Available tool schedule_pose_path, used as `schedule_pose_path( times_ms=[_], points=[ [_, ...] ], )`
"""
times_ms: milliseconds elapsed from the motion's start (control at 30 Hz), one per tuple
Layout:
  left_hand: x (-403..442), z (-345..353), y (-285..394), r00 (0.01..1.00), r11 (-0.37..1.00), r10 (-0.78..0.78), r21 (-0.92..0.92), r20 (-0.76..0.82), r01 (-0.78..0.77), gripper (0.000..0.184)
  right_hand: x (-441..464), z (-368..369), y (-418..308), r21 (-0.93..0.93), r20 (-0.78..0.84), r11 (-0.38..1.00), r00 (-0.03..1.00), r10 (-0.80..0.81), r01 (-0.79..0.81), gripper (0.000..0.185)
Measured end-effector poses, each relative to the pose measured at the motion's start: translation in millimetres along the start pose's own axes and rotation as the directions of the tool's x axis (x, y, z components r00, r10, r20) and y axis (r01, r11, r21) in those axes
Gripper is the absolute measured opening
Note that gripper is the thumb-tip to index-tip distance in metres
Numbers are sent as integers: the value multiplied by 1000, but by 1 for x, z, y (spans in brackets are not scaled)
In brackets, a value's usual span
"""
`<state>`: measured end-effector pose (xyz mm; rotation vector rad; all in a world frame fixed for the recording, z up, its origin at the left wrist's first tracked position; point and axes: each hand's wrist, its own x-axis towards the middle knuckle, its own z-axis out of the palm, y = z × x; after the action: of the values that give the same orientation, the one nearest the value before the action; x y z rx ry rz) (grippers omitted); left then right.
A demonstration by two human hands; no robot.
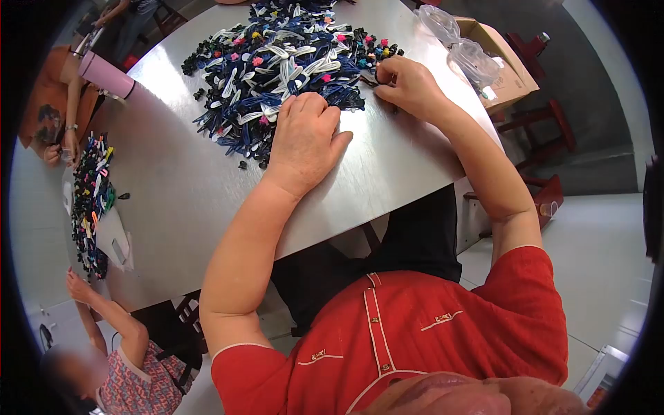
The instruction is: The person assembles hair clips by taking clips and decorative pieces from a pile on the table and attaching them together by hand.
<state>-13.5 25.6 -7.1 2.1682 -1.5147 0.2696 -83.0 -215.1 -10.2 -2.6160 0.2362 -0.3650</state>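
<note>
A large pile of small dark blue, white and black pieces (242, 90), dotted with pink, red and yellow ones, covers the far part of the metal table (173, 166). My left hand (302, 138) rests at the pile's near edge, its fingertips touching white and blue pieces, its thumb held apart. What lies under those fingers is hidden. At the pile's right edge, my right hand (409, 86) has its fingers curled and thumb near the index finger, beside a small dark piece. Whatever is between them is too small to make out.
A second, narrower pile (90, 200) lies along the table's left edge, near a pink cylinder (107, 74). Two other people sit at the left. Clear plastic bags (474, 62) and a cardboard box (508, 76) stand beyond the right edge, near red stools (553, 131).
</note>
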Motion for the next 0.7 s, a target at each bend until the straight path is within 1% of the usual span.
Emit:
schedule_pose_path(
  times_ms=[33, 67, 133, 167, 233, 267, 333, 367, 433, 467, 533, 667, 700],
  points=[
    [0, 0, 0, 1000, 1000, 2, -3, -4, -2, 24, -1, 1, 1, 58, -40, 998, 999, 21, -19, 19],
    [0, 1, -1, 1000, 1000, 5, -5, -7, -5, 24, -3, 0, 1, 59, -39, 998, 999, 19, -17, 19],
    [0, 1, -1, 1000, 1000, 5, -4, -6, -5, 24, -5, -1, 2, 186, -49, 981, 996, 74, -63, 14],
    [0, 1, -1, 1000, 1000, 7, -5, -6, -7, 24, -6, 1, 5, 187, -50, 980, 996, 74, -63, 14],
    [0, 1, -1, 1000, 1000, 6, -6, -3, -6, 24, -6, 3, 7, 300, -108, 954, 993, 51, -16, 11],
    [1, 1, -1, 1000, 1000, 3, -8, 0, -3, 24, -7, 2, 9, 301, -109, 954, 993, 50, -15, 11],
    [1, 0, -1, 1000, 1000, 7, -6, -1, -7, 24, -9, -6, 0, 351, -47, 927, 986, 160, -134, 16],
    [1, 0, -1, 1000, 1000, 11, -5, -3, -11, 24, -9, -7, 2, 353, -47, 926, 986, 160, -134, 16],
    [1, 0, -1, 1000, 1000, 9, -7, -1, -9, 24, -7, -6, 10, 278, -160, 960, 984, 73, -26, 18],
    [1, 0, -1, 1000, 1000, 7, -9, -1, -7, 24, -6, -6, 14, 278, -161, 960, 984, 74, -27, 18],
    [1, 0, 0, 1000, 1000, 14, -11, -10, -14, 23, -3, -4, 22, 162, -267, 985, 964, -6, 51, 18],
    [1, 0, 0, 999, 999, 24, -30, -34, -25, 22, -2, -6, 25, 147, -288, 989, 958, 10, 34, 18],
    [1, -1, 0, 999, 999, 34, -35, -37, -36, 22, -1, -7, 24, 179, -291, 983, 956, 26, 28, 17]
  ],
)
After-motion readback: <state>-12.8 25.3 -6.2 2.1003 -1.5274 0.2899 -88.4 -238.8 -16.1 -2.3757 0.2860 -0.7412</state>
